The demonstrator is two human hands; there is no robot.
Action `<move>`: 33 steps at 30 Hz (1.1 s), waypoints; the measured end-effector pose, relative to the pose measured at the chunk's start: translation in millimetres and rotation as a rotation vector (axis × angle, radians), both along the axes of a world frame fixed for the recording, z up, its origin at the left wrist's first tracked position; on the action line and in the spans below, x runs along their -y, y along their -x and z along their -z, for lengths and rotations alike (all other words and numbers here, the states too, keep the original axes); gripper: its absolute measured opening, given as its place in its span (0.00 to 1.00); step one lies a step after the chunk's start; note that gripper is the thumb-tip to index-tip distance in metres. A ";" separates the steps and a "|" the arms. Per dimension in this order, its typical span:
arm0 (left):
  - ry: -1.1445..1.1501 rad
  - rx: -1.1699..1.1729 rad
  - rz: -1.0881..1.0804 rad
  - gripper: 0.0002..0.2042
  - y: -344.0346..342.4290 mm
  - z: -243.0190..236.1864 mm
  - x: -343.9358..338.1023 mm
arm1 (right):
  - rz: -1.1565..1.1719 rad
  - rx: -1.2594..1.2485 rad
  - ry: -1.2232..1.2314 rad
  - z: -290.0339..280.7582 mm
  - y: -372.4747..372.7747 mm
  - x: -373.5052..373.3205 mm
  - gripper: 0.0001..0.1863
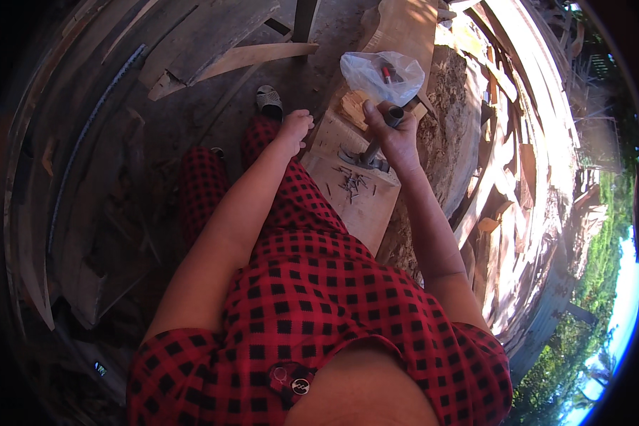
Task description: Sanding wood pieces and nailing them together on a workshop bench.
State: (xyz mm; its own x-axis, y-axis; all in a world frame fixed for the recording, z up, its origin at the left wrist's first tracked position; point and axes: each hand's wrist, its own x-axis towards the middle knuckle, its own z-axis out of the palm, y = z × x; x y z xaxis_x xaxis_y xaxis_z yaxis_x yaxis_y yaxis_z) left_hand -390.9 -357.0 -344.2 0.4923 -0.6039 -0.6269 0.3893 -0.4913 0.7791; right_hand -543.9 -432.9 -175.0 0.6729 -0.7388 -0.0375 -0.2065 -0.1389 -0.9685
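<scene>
Grey hammer [373, 149]: near the right edge of the plank, head down against the wood or just over it (contact is hard to tell), its tube-like handle leaning up and to the right.
Right hand [396, 138]: wrapped round the upper handle, thumb along it, the open tube end showing above the grip.
Loose nails [352, 186]: dark and thin, scattered in a small heap on the near part of the plank, between its left and right edges, just nearer the person than the hammer; one lies apart toward the left edge.
Nail work: probably at an early or in-between point; the heap lies unfixed, and no driven nail can be made out, so how much is done cannot be told.
Left hand [296, 130]: off the plank's left edge, fingers loosely curled; whether they hold anything cannot be told.
Plank [376, 213]: pale brown, crossed by a seam beside the hammer head; one board or two is unclear.
Wood chunk [355, 108]: orange-tan, beyond the hammer, toward the left edge.
Plastic bag [355, 69]: clear, farther along, with a red item [386, 74] inside.
Rough log [437, 135]: bark-like, along the right edge.
Scrap boards [213, 42]: well apart, left of the plank.
</scene>
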 end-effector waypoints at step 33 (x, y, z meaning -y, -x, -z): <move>-0.277 0.180 0.451 0.17 -11.6 27.2 12.2 | -0.007 0.570 -0.487 46.1 3.2 33.4 0.15</move>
State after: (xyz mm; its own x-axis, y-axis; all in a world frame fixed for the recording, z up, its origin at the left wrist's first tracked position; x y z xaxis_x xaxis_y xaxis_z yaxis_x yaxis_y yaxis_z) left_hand -379.3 -369.3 -371.4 0.3371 -0.6042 -0.7220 -0.0346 -0.7743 0.6319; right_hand -547.1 -466.3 -221.1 0.6906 -0.7232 -0.0036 0.3449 0.3338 -0.8773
